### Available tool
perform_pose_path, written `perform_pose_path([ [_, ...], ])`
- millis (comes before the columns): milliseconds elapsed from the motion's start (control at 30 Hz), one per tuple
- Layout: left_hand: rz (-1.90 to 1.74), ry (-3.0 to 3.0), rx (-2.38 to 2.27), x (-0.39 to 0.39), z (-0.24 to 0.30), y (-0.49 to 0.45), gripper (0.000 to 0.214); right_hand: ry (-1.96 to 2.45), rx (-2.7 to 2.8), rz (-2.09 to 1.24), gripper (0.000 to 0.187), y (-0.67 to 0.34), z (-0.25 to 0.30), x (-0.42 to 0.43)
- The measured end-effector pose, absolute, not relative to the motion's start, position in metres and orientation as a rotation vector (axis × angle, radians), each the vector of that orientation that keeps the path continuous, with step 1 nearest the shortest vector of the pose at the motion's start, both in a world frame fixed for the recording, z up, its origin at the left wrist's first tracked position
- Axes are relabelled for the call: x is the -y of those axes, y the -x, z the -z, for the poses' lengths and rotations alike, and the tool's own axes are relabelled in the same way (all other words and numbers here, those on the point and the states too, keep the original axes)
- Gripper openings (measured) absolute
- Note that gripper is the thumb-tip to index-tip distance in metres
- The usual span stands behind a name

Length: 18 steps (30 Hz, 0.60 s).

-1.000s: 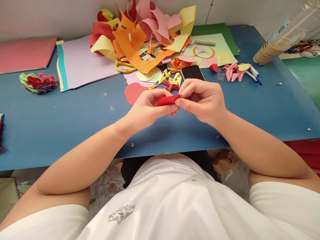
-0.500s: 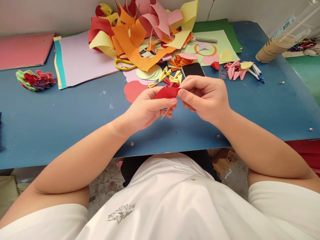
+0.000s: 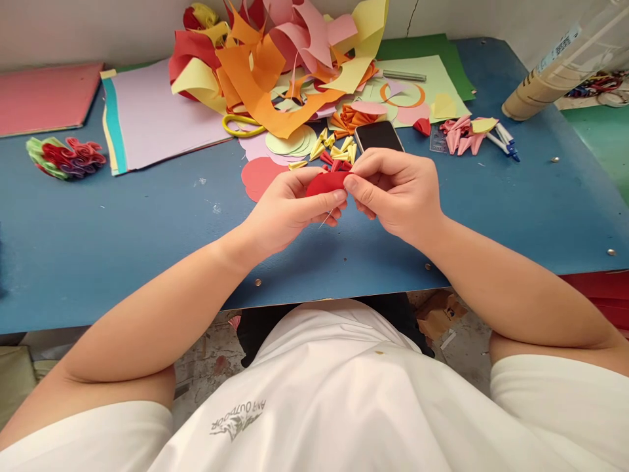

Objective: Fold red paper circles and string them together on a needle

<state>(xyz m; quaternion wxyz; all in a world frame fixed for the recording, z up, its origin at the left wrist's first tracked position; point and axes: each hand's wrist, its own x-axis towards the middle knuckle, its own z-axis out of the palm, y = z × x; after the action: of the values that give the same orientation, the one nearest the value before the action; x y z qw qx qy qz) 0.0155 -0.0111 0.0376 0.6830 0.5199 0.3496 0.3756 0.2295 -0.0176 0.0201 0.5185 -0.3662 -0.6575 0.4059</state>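
Note:
Between my two hands is a red paper circle (image 3: 325,183), seen partly edge-on and bent. My left hand (image 3: 289,206) is closed on its left side, thumb along the near face. The fingertips of my right hand (image 3: 398,190) pinch its right end. A thin pale needle-like stick (image 3: 327,219) pokes out below the paper by my left fingers; its upper part is hidden. Just beyond the hands lie small folded yellow paper cones (image 3: 344,152), red cones (image 3: 328,159), and a phone (image 3: 378,136). Red paper circles (image 3: 263,178) lie beside my left hand.
Paper offcuts (image 3: 275,85) heap at the back, with yellow-handled scissors (image 3: 243,126) below. Pink cones (image 3: 457,134) and pens (image 3: 504,141) lie right, near a tall clear cup (image 3: 535,78). Left are a ruffled paper flower piece (image 3: 69,157) and lilac sheets (image 3: 162,111) on the blue table (image 3: 147,223).
My right hand has shifted slightly left, its fingertips further over the end of the red paper. The left hand keeps its hold. The whole view has moved slightly.

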Motion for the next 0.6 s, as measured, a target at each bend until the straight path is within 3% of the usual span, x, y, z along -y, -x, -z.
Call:
perform_pose_path([
  [433, -0.826, -1.079, -0.713, 0.0146, -0.0424, -0.018, 0.042, 0.816, 1.635, -1.054, 0.053, -0.2337, -0.0265, 0.0157],
  [600, -0.838, -1.097, -0.761, 0.0136, -0.0392, -0.0171, 0.033, 0.865, 1.618, -1.028, 0.05, -0.2328, -0.0227, 0.017],
])
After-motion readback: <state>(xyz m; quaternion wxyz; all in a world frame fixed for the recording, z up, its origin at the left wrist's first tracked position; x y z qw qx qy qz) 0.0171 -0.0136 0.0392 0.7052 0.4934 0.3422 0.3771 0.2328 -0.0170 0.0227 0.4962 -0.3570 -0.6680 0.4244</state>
